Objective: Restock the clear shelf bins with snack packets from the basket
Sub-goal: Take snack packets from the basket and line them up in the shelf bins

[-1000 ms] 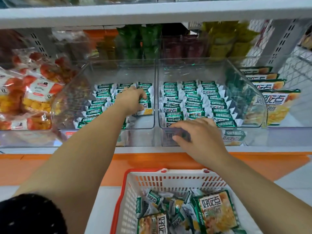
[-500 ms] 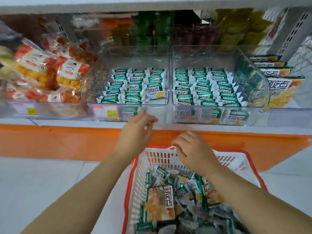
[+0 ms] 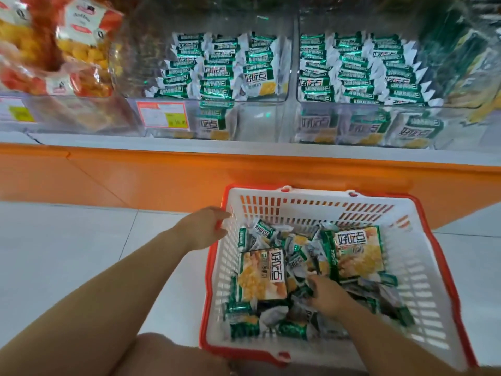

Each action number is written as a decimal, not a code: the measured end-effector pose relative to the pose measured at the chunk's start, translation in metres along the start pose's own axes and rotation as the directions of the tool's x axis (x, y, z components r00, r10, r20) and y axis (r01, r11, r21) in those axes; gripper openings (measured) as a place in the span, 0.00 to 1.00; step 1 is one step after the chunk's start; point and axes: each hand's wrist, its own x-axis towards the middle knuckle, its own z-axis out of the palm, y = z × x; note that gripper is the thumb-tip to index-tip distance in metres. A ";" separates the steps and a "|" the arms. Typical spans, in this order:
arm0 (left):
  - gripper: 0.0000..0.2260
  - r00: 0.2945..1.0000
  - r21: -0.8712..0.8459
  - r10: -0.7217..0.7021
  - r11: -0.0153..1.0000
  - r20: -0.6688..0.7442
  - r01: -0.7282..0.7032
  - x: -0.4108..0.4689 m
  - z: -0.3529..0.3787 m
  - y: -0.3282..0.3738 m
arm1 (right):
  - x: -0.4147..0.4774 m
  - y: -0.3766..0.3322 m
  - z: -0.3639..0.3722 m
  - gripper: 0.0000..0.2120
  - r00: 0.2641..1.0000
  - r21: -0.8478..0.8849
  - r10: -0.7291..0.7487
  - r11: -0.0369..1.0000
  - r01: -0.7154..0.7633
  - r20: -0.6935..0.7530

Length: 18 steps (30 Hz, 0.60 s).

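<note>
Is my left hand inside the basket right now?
No, the left hand is outside, touching the left rim of the basket; only the right hand reaches down among the snack packets.

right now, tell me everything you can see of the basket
The basket is white slotted plastic with an orange-red rim, upright on the pale tiled floor before the orange shelf base. It holds a pile of green snack packets, two larger ones on top. The left hand touches its left rim; the right hand reaches in among the packets.
</note>
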 end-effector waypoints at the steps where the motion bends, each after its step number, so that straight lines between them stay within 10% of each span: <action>1: 0.22 1.000 -0.003 -0.004 1.000 -0.002 0.004 0.002 0.001 -0.001 | 0.005 0.005 0.007 0.23 0.999 0.002 0.010 1.000 -0.010 -0.038; 6: 0.22 0.999 -0.018 -0.032 0.999 0.019 0.033 0.006 0.005 -0.003 | 0.017 0.009 0.013 0.03 0.993 -0.072 -0.019 0.997 0.010 -0.120; 18: 0.30 0.972 0.112 -0.096 0.991 0.213 0.073 -0.004 -0.015 0.030 | -0.033 -0.037 -0.105 0.12 0.940 0.044 -0.233 0.967 0.251 -0.249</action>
